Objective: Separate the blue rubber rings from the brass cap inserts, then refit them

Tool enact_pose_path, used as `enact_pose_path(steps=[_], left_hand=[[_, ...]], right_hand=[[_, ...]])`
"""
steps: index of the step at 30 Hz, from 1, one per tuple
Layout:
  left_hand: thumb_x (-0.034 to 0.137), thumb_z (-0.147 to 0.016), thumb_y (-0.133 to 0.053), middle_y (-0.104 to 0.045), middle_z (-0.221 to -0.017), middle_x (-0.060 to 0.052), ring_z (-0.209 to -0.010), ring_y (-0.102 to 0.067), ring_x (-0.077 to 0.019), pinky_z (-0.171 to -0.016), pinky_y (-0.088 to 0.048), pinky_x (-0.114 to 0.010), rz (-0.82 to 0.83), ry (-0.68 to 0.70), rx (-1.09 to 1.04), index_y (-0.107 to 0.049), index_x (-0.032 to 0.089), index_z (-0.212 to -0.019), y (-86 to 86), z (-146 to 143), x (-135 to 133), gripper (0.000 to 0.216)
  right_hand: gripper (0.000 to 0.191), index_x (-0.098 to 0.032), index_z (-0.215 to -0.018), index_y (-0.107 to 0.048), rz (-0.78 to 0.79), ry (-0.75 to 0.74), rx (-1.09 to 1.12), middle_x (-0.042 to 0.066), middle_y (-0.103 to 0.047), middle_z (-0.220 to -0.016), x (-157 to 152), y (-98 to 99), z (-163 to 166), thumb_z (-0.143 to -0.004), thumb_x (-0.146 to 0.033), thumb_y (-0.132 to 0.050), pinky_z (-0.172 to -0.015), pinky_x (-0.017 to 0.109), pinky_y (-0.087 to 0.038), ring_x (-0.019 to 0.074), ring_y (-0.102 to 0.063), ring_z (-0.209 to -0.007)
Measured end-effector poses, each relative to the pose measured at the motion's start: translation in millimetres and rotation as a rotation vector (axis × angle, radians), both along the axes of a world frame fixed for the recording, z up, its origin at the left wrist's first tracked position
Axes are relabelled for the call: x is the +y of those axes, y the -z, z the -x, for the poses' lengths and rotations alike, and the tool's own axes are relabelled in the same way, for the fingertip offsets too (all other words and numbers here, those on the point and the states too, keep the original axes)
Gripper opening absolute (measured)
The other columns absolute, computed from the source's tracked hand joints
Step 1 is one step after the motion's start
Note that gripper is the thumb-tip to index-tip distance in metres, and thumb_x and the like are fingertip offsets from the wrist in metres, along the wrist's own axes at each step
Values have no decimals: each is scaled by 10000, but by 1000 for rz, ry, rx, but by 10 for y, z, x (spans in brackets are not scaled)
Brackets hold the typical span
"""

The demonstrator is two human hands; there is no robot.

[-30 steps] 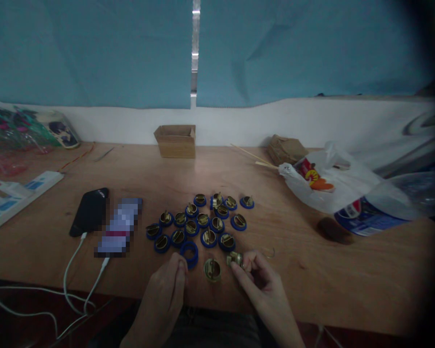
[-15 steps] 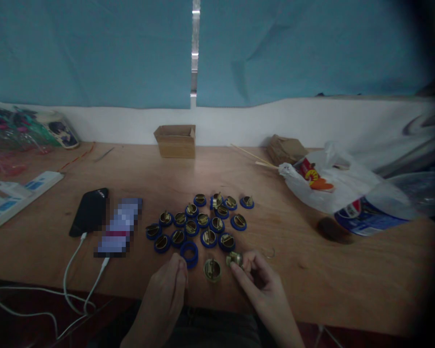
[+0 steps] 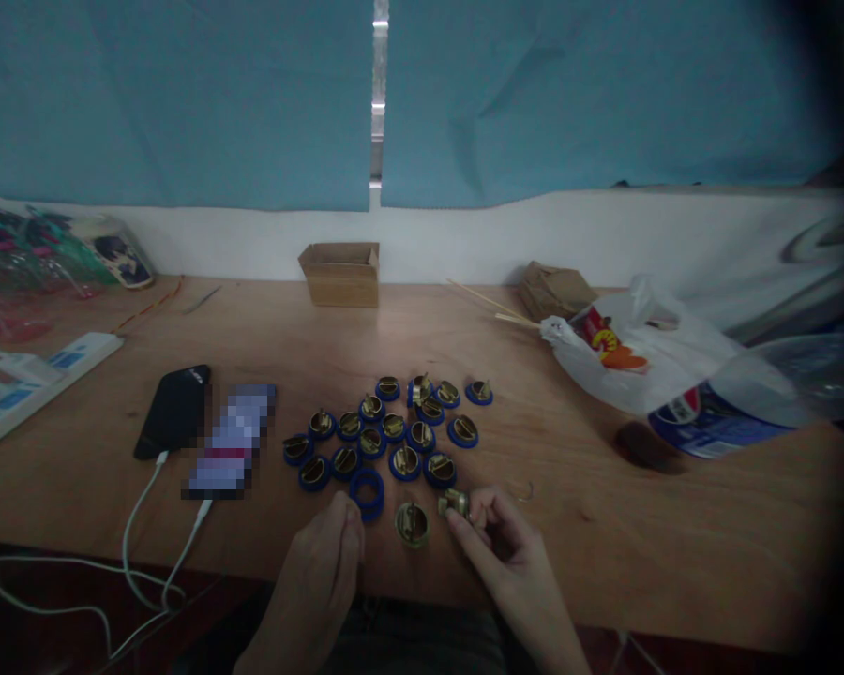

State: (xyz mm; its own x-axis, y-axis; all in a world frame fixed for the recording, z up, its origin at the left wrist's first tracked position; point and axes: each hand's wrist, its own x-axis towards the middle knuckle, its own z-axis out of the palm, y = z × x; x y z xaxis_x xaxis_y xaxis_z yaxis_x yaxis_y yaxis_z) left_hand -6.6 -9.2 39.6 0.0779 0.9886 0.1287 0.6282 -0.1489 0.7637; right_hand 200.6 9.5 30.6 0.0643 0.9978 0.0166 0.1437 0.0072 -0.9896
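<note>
The right hand (image 3: 506,548) has its thumb and forefinger pinched shut on a small brass part (image 3: 454,503), held just above the desk (image 3: 675,553) at the fingertips. The left hand (image 3: 324,567) rests at the near edge with its fingers curled together; whether they grip anything cannot be told. Just past the left fingertips lies an empty blue ring (image 3: 367,490), close enough that contact cannot be ruled out. Between the two sets of fingers sits a loose brass disc (image 3: 412,524), apart from both. Beyond the fingers spreads a cluster of blue-ringed brass pieces (image 3: 394,429), and just to the right of the right fingers lies a small wire hook (image 3: 527,489). The work in hand looks like handling one brass part while the disc and ring wait unjoined; bringing them together would call for a short leftward reach, a steady pinch, and the left fingers bracing the ring
</note>
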Motion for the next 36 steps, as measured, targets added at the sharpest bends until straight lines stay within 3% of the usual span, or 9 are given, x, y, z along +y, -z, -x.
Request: enact_pose_path(steps=[13, 31, 36], left_hand=[[297, -997, -286, -567, -597, -7, -541, -578, -161, -566, -473, -259, -76, 6, 28, -482, 237, -716, 19, 12, -1, 348], [283, -979, -353, -597, -605, -14, -556, -590, -172, -568, -470, -264, -77, -32, -20, -525, 233, -732, 59, 0, -38, 305], [278, -974, -347, -573, -574, -4, -499, -547, -164, -504, -441, -262, -53, -29, -59, -524, 238, -728, 82, -13, -41, 306]], right_hand=[[321, -229, -653, -455, 16, 15, 13, -68, -351, -602, 4, -21, 9, -794, -396, -689, -518, 243, -330, 118, -340, -537], [294, -230, -670, -434, 10, -2, -22, -69, -329, -606, -2, 10, 1, -821, -360, -649, -530, 244, -321, 122, -334, -555], [297, -231, -667, -428, 4, 2, -17, -66, -346, -615, -2, 14, -2, -821, -358, -650, -532, 246, -332, 122, -346, -555]])
